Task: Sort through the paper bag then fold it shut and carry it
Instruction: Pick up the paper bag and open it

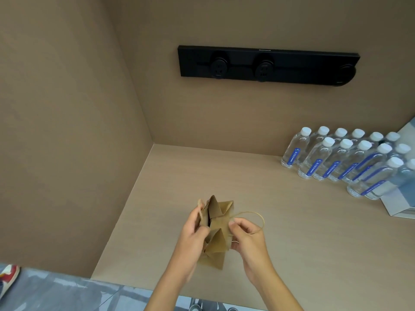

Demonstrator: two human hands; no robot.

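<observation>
A small brown paper bag (217,230) stands on the beige counter (303,232), near its front edge. Its top flaps are creased and partly folded in. My left hand (195,237) grips the bag's left side, fingers curled around the wall. My right hand (248,237) pinches the bag's right edge beside a thin twine handle (253,215) that loops out to the right. A second handle shows at the top left corner. The bag's inside is hidden.
Several clear water bottles (343,158) with white caps and blue labels stand in rows at the back right, beside a white box (402,207). A black socket strip (267,63) hangs on the back wall. A side wall closes the left. A shoe (9,279) shows on the floor.
</observation>
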